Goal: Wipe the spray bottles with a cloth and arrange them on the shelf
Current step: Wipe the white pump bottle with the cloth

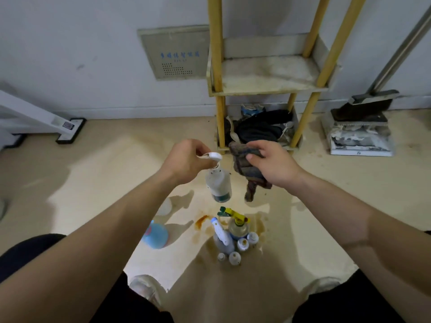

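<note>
Hands (186, 159) (272, 164) hold spray bottle (219, 185) and cloth (245, 164).

1. A beige floor (105, 173), stained brown, carries a cluster of spray bottles (234, 238) and a blue bottle (155, 235).
2. A yellow-posted shelf (268, 75) stands against the wall, its middle tier grimy, dark clothing (258, 129) heaped on the bottom tier.

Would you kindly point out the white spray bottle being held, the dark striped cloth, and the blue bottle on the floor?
white spray bottle (218, 184): head view, on its body.
dark striped cloth (243, 164): head view, on the bunched fold.
blue bottle (155, 234): head view, on its rounded body.
</note>
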Tool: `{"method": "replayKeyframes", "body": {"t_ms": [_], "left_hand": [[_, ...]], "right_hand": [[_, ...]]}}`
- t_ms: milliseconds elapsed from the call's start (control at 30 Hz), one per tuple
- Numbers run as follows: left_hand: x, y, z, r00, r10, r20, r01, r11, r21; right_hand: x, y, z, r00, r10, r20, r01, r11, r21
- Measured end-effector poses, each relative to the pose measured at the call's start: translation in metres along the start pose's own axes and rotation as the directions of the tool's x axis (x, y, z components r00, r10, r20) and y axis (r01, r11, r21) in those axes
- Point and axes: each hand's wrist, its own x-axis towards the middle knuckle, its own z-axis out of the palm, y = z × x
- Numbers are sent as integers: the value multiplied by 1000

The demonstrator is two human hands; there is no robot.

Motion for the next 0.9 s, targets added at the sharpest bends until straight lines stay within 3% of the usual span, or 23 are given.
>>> {"method": "replayKeyframes", "body": {"t_ms": [133, 200, 333, 433, 600, 800, 900], "left_hand": [[-22, 17, -26, 991, 120, -58, -123, 991, -58], [-33, 27, -31, 984, 151, -94, -161, 981, -112], [-53, 40, -34, 982, 140, -131, -181, 903, -390], [-59, 37, -31, 987, 64, -150, -137, 830, -540], [-60, 33, -32, 988, 17, -153, -109, 775, -622], [-53, 33, -26, 987, -37, -155, -76, 743, -665], [-49, 35, -25, 986, -72, -153, -52, 732, -680]], "right_hand": [[-19, -36, -4, 995, -81, -50, 91, 961, 260], [-31, -54, -4, 980, -180, -82, 196, 942, 272], [-57, -72, -3, 892, -445, -74, 449, 893, 41], [-62, -67, -3, 777, -629, -34, 612, 767, -191], [-48, -57, 0, 784, -604, -146, 588, 797, -138], [-40, -56, 11, 619, -782, -68, 703, 591, -395], [-31, -55, 7, 644, -762, -70, 673, 608, -422]]}}
